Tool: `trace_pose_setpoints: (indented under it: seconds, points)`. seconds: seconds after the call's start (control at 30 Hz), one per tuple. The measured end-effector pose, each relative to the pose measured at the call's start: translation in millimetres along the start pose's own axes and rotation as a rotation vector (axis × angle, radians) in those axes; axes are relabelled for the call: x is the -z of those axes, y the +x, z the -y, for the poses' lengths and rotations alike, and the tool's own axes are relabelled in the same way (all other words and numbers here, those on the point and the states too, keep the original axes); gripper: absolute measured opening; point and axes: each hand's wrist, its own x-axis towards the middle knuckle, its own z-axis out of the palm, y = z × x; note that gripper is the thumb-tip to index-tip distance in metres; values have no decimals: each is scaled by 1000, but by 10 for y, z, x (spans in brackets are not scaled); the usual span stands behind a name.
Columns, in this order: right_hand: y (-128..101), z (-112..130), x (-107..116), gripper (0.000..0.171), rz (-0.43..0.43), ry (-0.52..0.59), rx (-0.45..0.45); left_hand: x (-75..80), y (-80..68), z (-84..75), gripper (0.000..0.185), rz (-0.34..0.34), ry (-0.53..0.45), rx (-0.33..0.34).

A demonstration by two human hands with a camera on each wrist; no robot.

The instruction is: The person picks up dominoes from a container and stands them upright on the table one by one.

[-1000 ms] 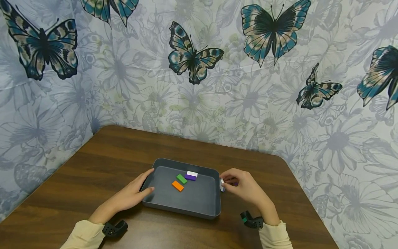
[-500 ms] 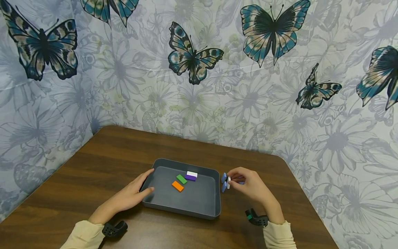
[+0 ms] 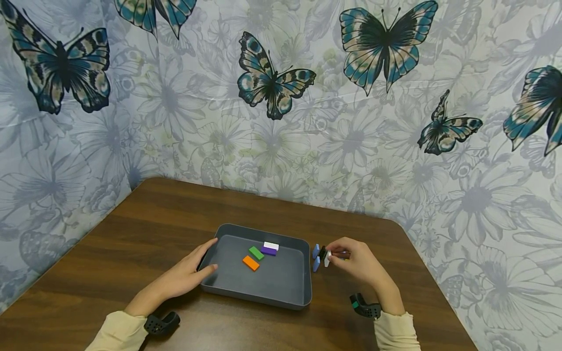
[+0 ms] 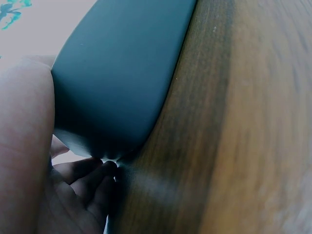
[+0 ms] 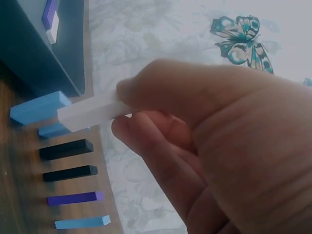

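I pinch a white block [image 5: 90,113] between the thumb and the curled fingers [image 5: 146,131] of my right hand [image 3: 357,265]. The block is just right of the grey tray [image 3: 281,287], above the table [image 3: 145,224], and its free end points toward the tray wall. Under it a row of small blocks stands on the table: two blue blocks [image 5: 41,107] nearest to the tray, then two black blocks [image 5: 66,149], a purple one [image 5: 74,198] and a light blue one [image 5: 82,222]. They stand close together, with narrow gaps between them.

My left hand [image 3: 186,273] rests on the left edge of the tray, the thumb on the rim and the fingers [image 4: 92,178] relaxed against the outer wall; it grips nothing. Inside the tray lie an orange block [image 3: 251,263], a green block [image 3: 256,252] and a white and purple piece [image 3: 270,248]. The near half of the tray floor is free. To the right of my hand the table runs bare to its rounded edge.
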Motion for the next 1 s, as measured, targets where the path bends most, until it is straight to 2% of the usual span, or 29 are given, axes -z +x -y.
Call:
trace_pose_setpoints:
  seconds: [0.33, 0.73, 1.0]
  points:
    - [-8, -85, -47, 19, 31, -6, 1, -8, 4, 9, 75, 7, -10, 7]
    - [19, -150, -124, 17, 84, -16, -48, 15, -9, -31, 74, 11, -7, 6]
    - [33, -178, -168, 17, 105, -42, -26, -11, 6, 0, 75, 11, -17, 19]
